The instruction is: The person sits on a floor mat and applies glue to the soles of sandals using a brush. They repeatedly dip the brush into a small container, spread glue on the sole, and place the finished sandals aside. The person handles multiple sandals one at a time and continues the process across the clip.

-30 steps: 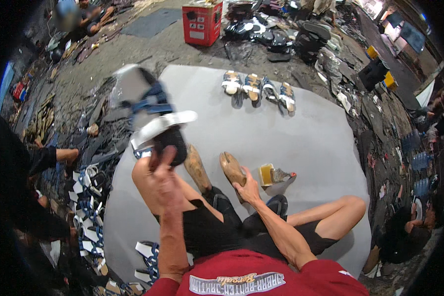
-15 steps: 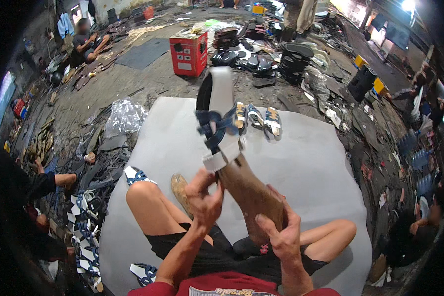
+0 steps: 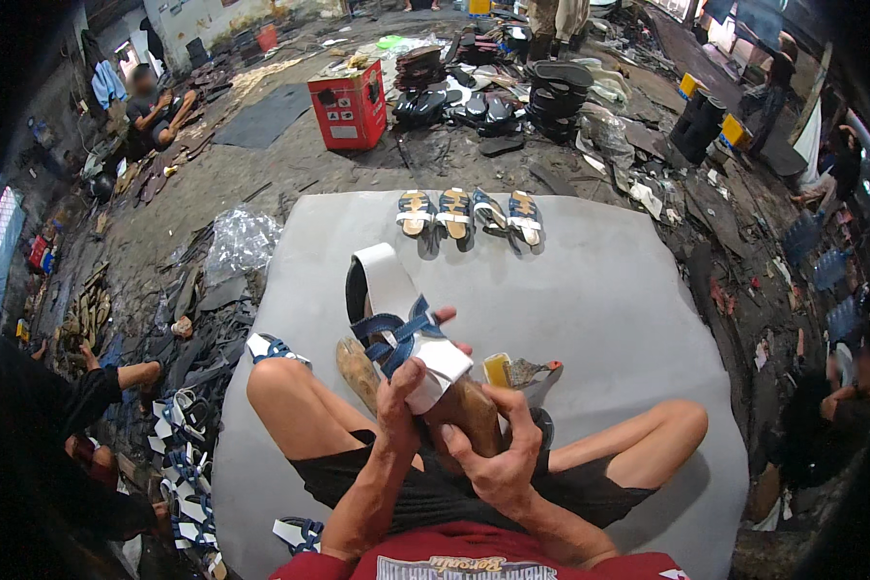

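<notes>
A brown shoe last (image 3: 464,418) lies between my hands, low over my lap. On it sits a sandal upper (image 3: 403,333) with navy crossed straps and white bands; its big white loop stands off the far end. My left hand (image 3: 399,401) is closed around the upper's near white band, thumb on top and fingertips showing beyond. My right hand (image 3: 498,449) grips the last's near end. A second brown last (image 3: 357,375) lies behind my left wrist. Beyond my right hand lie a yellow block (image 3: 497,371) and a grey, red-tipped thing I cannot name (image 3: 536,373).
Several finished sandals (image 3: 454,215) stand along the far edge of the grey mat (image 3: 609,290). More blue-and-white uppers (image 3: 188,474) are heaped left of it. A red box (image 3: 346,106) and stacked black soles (image 3: 558,97) stand beyond. People (image 3: 155,111) sit around the mat.
The last and upper have come down and nearer to my lap. My right hand has moved left, closer to my left hand. The yellow block and the sandal row now show fully.
</notes>
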{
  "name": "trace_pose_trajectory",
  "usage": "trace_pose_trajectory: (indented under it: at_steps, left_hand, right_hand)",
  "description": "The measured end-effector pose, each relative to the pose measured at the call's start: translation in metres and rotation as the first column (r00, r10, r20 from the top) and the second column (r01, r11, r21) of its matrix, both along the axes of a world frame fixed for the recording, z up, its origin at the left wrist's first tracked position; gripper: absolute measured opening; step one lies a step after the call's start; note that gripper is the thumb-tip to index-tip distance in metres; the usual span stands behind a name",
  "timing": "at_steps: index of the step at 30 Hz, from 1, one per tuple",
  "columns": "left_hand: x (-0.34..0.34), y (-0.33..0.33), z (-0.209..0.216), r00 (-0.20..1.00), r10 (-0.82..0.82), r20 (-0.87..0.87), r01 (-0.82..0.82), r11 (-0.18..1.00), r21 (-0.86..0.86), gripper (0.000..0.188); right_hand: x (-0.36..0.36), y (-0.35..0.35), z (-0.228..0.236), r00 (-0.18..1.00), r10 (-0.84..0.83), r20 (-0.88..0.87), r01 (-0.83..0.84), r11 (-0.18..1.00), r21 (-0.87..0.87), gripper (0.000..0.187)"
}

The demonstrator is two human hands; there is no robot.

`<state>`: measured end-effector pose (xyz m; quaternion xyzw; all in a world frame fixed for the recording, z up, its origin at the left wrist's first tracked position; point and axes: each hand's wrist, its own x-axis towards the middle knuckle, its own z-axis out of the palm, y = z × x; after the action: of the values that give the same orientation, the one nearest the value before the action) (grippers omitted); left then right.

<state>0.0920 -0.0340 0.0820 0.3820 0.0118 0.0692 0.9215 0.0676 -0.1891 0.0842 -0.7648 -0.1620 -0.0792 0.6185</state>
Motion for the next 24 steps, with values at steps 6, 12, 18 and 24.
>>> trace_pose_trajectory:
  at_steps: [6, 12, 18, 24]
  left_hand:
    - [-0.029, 0.008, -0.015, 0.972, 0.014, -0.235, -0.027, 0.998, -0.053, 0.072]
    - [-0.055, 0.035, -0.041, 0.825, 0.276, -0.493, -0.321, 0.947, -0.007, 0.055]
    - [-0.065, 0.051, -0.044, 0.779, 0.313, -0.543, -0.394, 0.918, -0.035, 0.038]
    - [-0.056, 0.067, -0.076, 0.824, 0.309, -0.474, -0.413, 0.901, -0.130, 0.041]
  right_hand:
    - [-0.004, 0.009, -0.004, 0.996, 0.048, 0.075, -0.041, 0.996, -0.083, 0.064]
    - [0.010, 0.050, -0.020, 0.867, 0.422, -0.265, -0.387, 0.905, 0.176, 0.072]
    - [0.012, 0.079, -0.040, 0.829, 0.446, -0.337, -0.416, 0.895, 0.163, 0.062]
    - [0.022, 0.117, -0.046, 0.841, 0.387, -0.377, -0.284, 0.910, 0.301, 0.056]
